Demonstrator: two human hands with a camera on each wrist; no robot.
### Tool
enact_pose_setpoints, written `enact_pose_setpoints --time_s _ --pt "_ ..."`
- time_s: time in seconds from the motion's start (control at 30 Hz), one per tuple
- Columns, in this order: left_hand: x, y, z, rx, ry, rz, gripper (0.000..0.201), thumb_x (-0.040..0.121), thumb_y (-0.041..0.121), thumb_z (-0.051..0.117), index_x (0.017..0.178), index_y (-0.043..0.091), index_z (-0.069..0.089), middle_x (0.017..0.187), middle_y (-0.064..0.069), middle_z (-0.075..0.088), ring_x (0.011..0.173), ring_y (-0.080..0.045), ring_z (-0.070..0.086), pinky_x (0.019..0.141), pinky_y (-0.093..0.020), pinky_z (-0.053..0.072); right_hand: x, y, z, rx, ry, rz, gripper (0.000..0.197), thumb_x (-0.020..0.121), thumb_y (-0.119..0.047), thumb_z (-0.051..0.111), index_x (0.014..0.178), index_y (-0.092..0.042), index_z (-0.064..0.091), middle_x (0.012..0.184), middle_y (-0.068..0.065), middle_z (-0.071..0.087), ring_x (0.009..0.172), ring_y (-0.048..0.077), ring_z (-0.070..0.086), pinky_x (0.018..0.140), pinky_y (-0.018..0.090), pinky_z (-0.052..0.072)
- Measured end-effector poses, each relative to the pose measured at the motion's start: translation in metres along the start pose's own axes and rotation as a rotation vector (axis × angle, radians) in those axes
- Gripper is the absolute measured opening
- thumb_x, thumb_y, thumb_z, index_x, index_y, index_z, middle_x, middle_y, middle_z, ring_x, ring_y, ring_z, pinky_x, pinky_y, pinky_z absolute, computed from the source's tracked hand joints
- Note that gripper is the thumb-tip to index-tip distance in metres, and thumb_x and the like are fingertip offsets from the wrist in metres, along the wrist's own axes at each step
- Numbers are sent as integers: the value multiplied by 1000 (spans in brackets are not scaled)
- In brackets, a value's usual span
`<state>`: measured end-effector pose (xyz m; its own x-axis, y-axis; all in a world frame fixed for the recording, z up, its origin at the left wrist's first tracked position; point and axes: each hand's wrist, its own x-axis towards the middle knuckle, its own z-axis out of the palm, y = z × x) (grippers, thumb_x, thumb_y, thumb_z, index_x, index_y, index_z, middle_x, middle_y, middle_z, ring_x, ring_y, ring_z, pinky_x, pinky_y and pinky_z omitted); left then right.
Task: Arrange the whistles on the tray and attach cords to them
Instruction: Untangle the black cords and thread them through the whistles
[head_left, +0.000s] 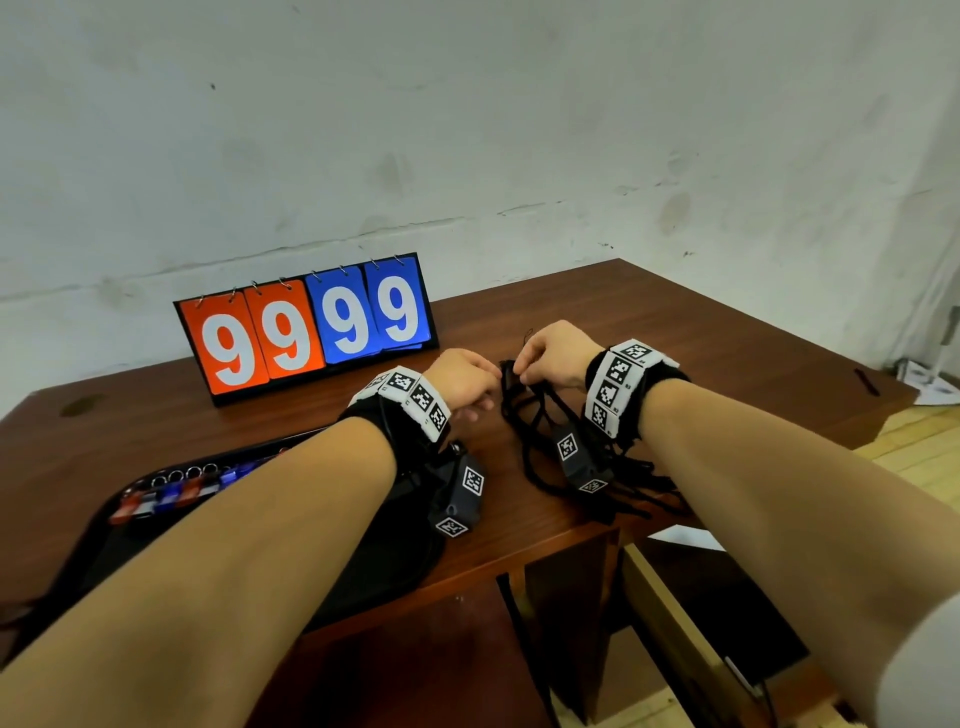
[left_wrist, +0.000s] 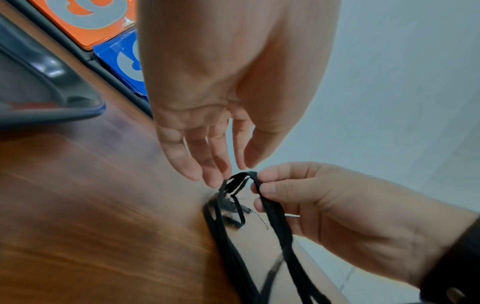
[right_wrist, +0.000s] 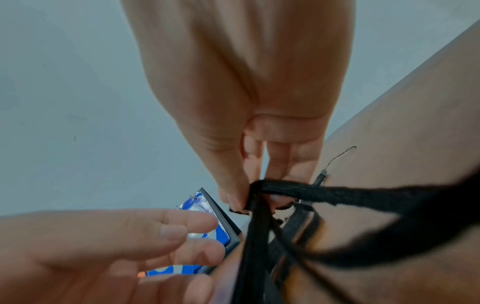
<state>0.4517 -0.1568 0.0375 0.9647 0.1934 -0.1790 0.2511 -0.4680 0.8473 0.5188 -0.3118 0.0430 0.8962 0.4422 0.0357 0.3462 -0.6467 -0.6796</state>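
A bundle of black cords (head_left: 524, 421) lies on the brown table right of centre. My right hand (head_left: 545, 358) pinches a few strands at their top bend; the left wrist view shows the cords (left_wrist: 272, 222) hanging from the right hand (left_wrist: 280, 191). A thin loop end (right_wrist: 340, 156) sticks out behind the fingers. My left hand (head_left: 470, 387) hovers beside it, with its straight fingers (left_wrist: 207, 164) at the cord bend, gripping nothing. Red and blue whistles (head_left: 171, 493) with metal rings lie in a row on the black tray (head_left: 130, 486) at the left, partly hidden by my left forearm.
A flip scoreboard (head_left: 306, 327) showing 9999 stands at the back of the table (head_left: 701, 332), just beyond both hands. The table's right edge is close to the cords. An open compartment (head_left: 675, 597) shows below the front edge.
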Motion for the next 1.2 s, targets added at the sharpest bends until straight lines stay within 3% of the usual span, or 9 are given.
enact_pose_setpoints --time_s 0.17,0.3,0.43,0.67,0.73,0.9,1.0,1.07,1.2 --pt "2 -1 -3 6 32 85 35 89 7 59 113 32 54 87 -12 69 80 -22 66 67 -37 55 -4 -7 -2 171 -54 -108 27 77 9 72 97 -9 73 78 1 70 70 13 66 75 27 57" --pt "4 -2 0 75 36 143 33 92 4 54 115 26 61 82 -4 67 72 -19 64 54 -29 49 -8 -9 -2 199 -51 -156 22 78 7 72 88 -12 76 77 5 72 72 13 66 79 27 57" --pt "5 -6 0 178 148 173 16 88 12 64 100 18 72 81 -8 73 68 -21 68 55 -27 50 -7 -6 -4 188 20 -116 27 79 4 72 74 -22 75 76 8 75 74 18 72 82 38 60" --pt "10 -10 -7 321 217 140 8 87 22 68 83 17 73 73 -1 70 62 -17 61 71 -33 57 -5 -3 -13 206 212 49 22 82 5 66 76 -16 70 74 8 74 67 19 73 61 28 60" --pt "10 -11 -8 341 191 95 9 85 18 69 91 14 75 84 -5 73 73 -21 65 77 -34 59 -6 -4 -16 291 286 51 22 84 6 63 78 -14 69 73 8 71 63 18 70 56 26 57" --pt "7 -9 -5 387 138 34 53 78 11 66 130 18 57 127 -6 60 109 -23 61 91 -31 52 -5 -13 -25 442 373 -86 25 87 7 59 84 -17 67 76 7 68 65 18 69 59 27 56" --pt "3 -3 -8 346 235 103 58 82 17 65 137 19 47 125 -7 57 96 -19 60 77 -27 47 -7 -27 -29 481 363 -144 26 87 7 59 84 -17 67 78 5 67 65 17 68 59 27 56" --pt "1 3 -10 297 286 170 57 86 19 64 140 17 44 118 -6 58 89 -15 57 76 -26 44 -11 -37 -31 512 347 -175 24 88 8 58 85 -14 67 78 5 67 65 16 67 58 28 56" --pt "-8 14 -15 201 298 263 57 89 27 65 142 18 43 136 -7 52 115 -19 55 91 -26 43 -24 -58 -35 547 284 -242 19 88 8 59 92 -9 68 83 8 67 67 16 67 58 26 56"
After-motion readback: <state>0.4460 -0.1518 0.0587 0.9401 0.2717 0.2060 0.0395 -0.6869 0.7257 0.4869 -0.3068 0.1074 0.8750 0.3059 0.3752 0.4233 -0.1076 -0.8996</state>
